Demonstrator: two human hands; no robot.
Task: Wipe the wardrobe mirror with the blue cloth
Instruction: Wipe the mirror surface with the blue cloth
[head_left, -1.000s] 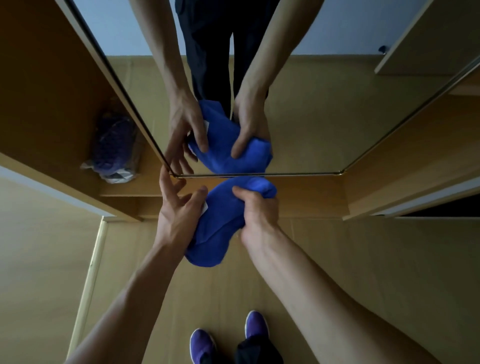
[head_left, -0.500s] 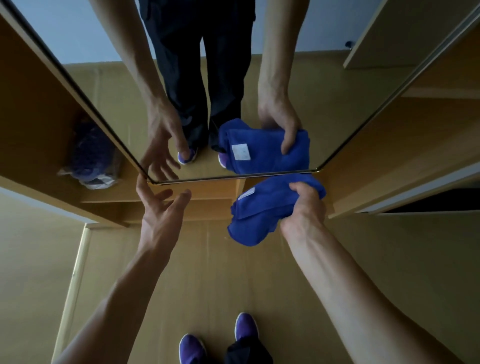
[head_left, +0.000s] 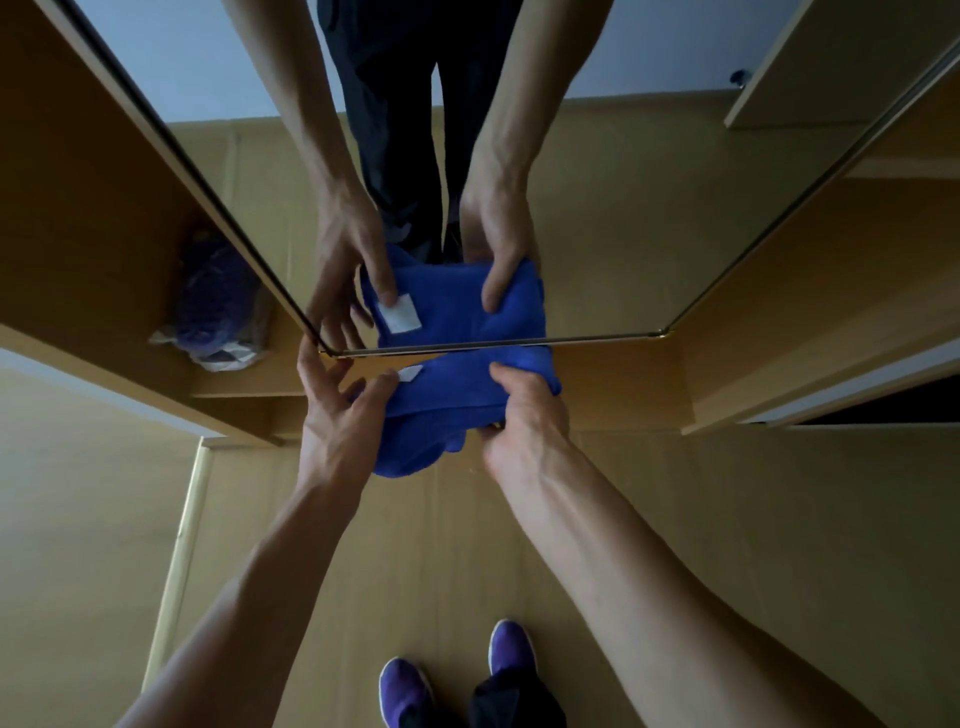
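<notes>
- Blue cloth (head_left: 447, 410) is bunched up and held in front of the bottom edge of the wardrobe mirror (head_left: 623, 218), low down near the floor (head_left: 426, 561).
- Right hand (head_left: 524, 415) is clenched around the cloth's right side, thumb on top, fingers wrapped underneath.
- Left hand (head_left: 337, 415) has its thumb pressed on the cloth's left end next to the tag; the other fingers are spread and loose, reaching toward the mirror's bottom-left corner. Partial grip only.
- White tag (head_left: 410, 372) is sewn on the cloth's upper left. It shows again in the reflection, larger, but there is no readable text on it either way, too blurred.
- Mirror reflects both hands, the cloth and dark trousers.
- Open shelf (head_left: 244, 387) to the left of the mirror holds a purple bundle in clear plastic (head_left: 218, 306); no legible label.
- Purple shoes (head_left: 511, 647) are at the bottom of the view on the floor.
</notes>
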